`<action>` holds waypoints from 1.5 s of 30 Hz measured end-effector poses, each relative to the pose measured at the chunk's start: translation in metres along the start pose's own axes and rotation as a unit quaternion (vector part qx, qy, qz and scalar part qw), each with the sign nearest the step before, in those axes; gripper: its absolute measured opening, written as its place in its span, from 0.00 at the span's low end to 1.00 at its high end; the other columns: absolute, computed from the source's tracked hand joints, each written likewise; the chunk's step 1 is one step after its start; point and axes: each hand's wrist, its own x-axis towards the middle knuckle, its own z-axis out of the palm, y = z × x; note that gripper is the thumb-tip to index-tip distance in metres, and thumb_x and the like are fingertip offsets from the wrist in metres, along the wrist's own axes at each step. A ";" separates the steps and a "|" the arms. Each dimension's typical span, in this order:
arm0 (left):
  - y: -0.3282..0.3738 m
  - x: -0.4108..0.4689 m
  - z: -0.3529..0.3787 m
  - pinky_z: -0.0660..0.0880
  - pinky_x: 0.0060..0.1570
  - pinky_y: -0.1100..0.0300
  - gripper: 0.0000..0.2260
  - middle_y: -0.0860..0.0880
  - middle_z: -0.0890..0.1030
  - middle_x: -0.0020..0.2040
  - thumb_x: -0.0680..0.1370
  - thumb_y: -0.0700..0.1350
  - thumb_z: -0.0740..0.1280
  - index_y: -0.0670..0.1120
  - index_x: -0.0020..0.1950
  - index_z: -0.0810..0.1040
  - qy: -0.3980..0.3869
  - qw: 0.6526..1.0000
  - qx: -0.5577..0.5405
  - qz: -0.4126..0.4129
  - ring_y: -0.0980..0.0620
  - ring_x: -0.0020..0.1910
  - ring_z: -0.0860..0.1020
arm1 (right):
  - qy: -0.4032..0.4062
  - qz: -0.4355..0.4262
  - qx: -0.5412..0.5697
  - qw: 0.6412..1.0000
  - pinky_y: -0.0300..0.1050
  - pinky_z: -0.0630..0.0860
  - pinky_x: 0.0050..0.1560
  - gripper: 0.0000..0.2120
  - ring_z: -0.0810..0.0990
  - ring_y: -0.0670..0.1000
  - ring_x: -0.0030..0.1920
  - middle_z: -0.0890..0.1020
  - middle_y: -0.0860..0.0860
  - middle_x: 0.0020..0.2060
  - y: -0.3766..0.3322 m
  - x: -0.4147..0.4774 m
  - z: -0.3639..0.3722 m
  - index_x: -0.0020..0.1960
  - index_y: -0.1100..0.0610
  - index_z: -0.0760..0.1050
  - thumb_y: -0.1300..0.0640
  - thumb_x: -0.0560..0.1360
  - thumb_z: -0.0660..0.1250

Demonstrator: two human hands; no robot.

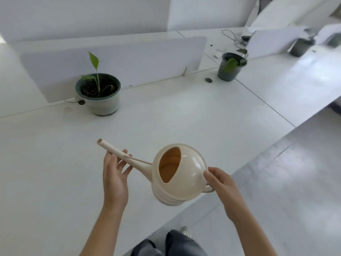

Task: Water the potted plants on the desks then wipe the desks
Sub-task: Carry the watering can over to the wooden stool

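Observation:
I hold a cream watering can [186, 169] in the air above the front of the white desk [166, 111]. My right hand [224, 187] grips its handle at the back. My left hand [115, 174] supports the long spout from below, fingers spread around it. The spout points up and to the left, toward a potted plant [98, 89] with a tall green leaf in a white and green pot at the back left. A second potted plant [230, 66] in a dark pot stands at the back right. A third dark pot [300, 47] sits far right, blurred.
A white divider panel [129, 58] stands behind the first pot. Cables [234, 36] lie on the far desk. Two round cable ports [208, 80] sit in the desk surface. The desk edge runs diagonally to my right, with grey floor [286, 191] beyond it.

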 end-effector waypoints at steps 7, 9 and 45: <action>-0.033 -0.061 0.062 0.73 0.53 0.52 0.15 0.49 0.76 0.48 0.81 0.45 0.53 0.44 0.66 0.67 -0.138 0.988 0.062 -0.040 0.50 0.50 0.76 | 0.132 0.015 0.076 0.988 0.42 0.72 0.46 0.06 0.80 0.48 0.42 0.82 0.49 0.38 0.040 -0.054 -0.076 0.48 0.53 0.77 0.53 0.74 0.64; -0.043 -0.088 0.077 0.74 0.54 0.52 0.12 0.49 0.76 0.47 0.81 0.44 0.54 0.45 0.63 0.68 -0.169 0.982 0.071 -0.038 0.49 0.50 0.76 | 0.157 0.008 0.089 0.984 0.44 0.74 0.47 0.08 0.80 0.49 0.43 0.82 0.49 0.39 0.054 -0.074 -0.102 0.49 0.55 0.77 0.53 0.74 0.64; -0.235 -0.480 0.318 0.74 0.54 0.49 0.07 0.47 0.75 0.44 0.80 0.43 0.55 0.49 0.45 0.70 -0.458 0.864 0.146 -0.152 0.49 0.47 0.75 | 0.494 -0.018 0.216 0.842 0.37 0.72 0.43 0.07 0.76 0.50 0.42 0.80 0.52 0.40 0.227 -0.370 -0.453 0.45 0.58 0.78 0.57 0.75 0.62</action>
